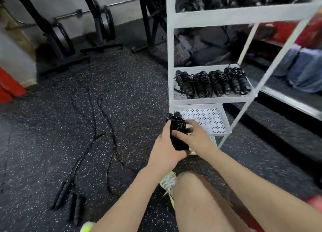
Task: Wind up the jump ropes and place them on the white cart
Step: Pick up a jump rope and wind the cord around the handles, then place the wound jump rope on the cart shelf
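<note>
White cart (205,16) stands at right, wound ropes (211,83) on its middle shelf. Loose ropes (94,137) lie on the floor. Left hand (165,148) and right hand (193,136) both grip a wound bundle (176,129) beside the bottom shelf.

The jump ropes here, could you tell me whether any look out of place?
Yes. Unwound ropes sprawl tangled over the floor, handles near the shoe, while the wound ones sit in a row on the cart's shelf.
</note>
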{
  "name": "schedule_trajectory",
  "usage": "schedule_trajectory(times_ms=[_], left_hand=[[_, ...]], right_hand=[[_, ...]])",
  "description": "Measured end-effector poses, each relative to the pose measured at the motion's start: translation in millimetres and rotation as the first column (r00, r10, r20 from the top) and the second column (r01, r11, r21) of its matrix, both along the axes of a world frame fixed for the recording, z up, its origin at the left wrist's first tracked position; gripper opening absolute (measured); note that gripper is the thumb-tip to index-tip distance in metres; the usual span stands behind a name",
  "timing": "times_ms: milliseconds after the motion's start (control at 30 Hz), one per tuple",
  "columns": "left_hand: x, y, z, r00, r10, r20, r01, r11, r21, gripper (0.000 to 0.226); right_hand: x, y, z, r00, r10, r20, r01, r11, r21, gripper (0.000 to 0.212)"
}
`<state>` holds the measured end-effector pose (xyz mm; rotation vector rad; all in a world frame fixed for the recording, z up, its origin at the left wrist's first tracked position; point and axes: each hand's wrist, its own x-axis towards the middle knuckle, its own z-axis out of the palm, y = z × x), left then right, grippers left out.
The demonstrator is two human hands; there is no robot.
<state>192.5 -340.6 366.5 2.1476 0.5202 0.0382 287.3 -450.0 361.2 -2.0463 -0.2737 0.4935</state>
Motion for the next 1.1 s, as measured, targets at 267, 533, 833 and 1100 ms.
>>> schedule_trajectory(times_ms=[267, 533, 833, 1100], left_hand=[[100.9, -98.6, -28.1, 0.965, -0.215, -0.152, 0.222, 0.975, 0.028, 0.116], [192.2, -141.1, -73.9, 0.955, -0.233, -0.182, 0.238, 0.971, 0.005, 0.114], [268.5, -142.8, -130.9, 0.946, -0.213, -0.244, 0.242, 0.966, 0.096, 0.110], [300.5, -140.0, -159.0, 0.959, -0.220, -0.181, 0.230, 0.973, 0.034, 0.096]], right_hand=[[62.5, -116.3, -25.9, 0.993, -0.113, -0.032, 0.109, 0.988, -0.108, 0.051], [131.5, -174.5, -78.4, 0.980, -0.185, -0.074, 0.175, 0.976, -0.128, 0.038], [190.7, -179.4, -131.6, 0.985, -0.170, -0.041, 0.151, 0.944, -0.293, 0.029], [215.3, -182.1, -162.5, 0.998, -0.062, -0.024, 0.054, 0.963, -0.263, 0.021]])
